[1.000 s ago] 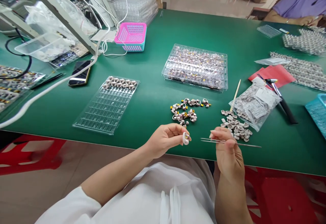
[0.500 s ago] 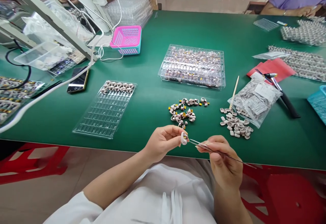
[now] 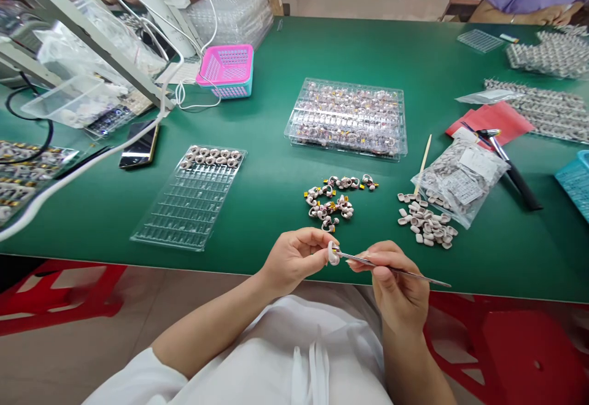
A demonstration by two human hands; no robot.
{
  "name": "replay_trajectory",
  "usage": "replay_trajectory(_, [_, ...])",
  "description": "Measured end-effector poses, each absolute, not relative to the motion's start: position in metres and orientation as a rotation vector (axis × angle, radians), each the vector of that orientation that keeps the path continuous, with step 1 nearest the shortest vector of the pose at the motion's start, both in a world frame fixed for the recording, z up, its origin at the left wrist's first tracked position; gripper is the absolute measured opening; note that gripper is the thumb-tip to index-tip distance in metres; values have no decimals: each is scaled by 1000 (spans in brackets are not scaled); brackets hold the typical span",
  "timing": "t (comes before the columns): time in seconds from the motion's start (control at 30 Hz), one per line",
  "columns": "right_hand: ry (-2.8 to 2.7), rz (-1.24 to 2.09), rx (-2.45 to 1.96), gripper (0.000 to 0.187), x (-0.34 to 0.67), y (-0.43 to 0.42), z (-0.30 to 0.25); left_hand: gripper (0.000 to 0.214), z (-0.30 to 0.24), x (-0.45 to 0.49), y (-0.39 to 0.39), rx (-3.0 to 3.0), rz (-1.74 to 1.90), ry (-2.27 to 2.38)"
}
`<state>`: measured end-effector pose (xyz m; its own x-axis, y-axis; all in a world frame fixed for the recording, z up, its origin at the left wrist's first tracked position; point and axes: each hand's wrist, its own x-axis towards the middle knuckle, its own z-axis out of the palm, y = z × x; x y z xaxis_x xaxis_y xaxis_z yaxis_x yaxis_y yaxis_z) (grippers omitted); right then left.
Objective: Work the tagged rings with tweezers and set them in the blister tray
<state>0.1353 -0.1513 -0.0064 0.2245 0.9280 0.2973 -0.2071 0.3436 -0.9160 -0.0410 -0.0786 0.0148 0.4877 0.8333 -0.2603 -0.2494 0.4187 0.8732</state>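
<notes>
My left hand (image 3: 294, 259) pinches a small white curved earphone part (image 3: 332, 254) near the table's front edge. In my right hand (image 3: 399, 279) is a pair of metal tweezers (image 3: 381, 264), held nearly level. Their tips touch the inner side of the curved part, where something dark and yellow shows; what they grip there is too small to tell. Just beyond my hands lies a loose group of similar curved parts (image 3: 329, 210) with yellow tabs. To their right is a heap of small beige shells (image 3: 430, 224).
A clear tray (image 3: 184, 199) with round parts in its far rows lies left. Filled, stacked trays (image 3: 347, 119) stand mid-table. At right are a bag of shells (image 3: 464, 175), a wooden stick (image 3: 424, 162) and a black-handled tool (image 3: 522, 184). A pink basket (image 3: 227, 66) stands back left.
The tweezers' arms have come together, and their tips have moved left up to the curved part. My right hand has shifted slightly left; my left hand keeps its pinch.
</notes>
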Motion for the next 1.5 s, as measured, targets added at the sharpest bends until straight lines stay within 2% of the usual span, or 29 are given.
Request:
replay_trajectory(0.23, [-996,1056,-810,18,140,-143,-9,16,13,-45,-78,902,740,778])
replay_trajectory(0.47, [-1106,1143,-777,17,155,-138,-7,28,14,-44,-77,848,614,821])
replay_trajectory(0.57, [-1316,1033,-821,20,163,-140,-2,27,14,-44,-76,862,599,842])
replay_trajectory(0.73, [-1854,736,-845,38,170,-145,14,18,9,-41,-75,895,628,934])
replay_trajectory(0.83, [-2044,716,-868,31,167,-145,22,12,4,-38,-74,922,634,970])
replay_trajectory(1.03, [-2104,507,-929,23,160,-144,8,5,0,-25,-69,1014,630,1016])
replay_trajectory(1.17, [-1890,490,-895,24,169,-150,-1,3,-1,-18,-65,1044,629,1008])
replay_trajectory(1.3, [-1567,528,-1229,22,200,-162,-1,4,-3,-14,-57,942,646,1015])
replay_trajectory(1.43, [-1477,194,-1747,24,238,-161,-6,12,-4,-11,-49,704,634,973])
replay_trajectory(1.5, [-1613,29,-1846,24,251,-155,-12,14,-5,-8,-47,561,638,947])
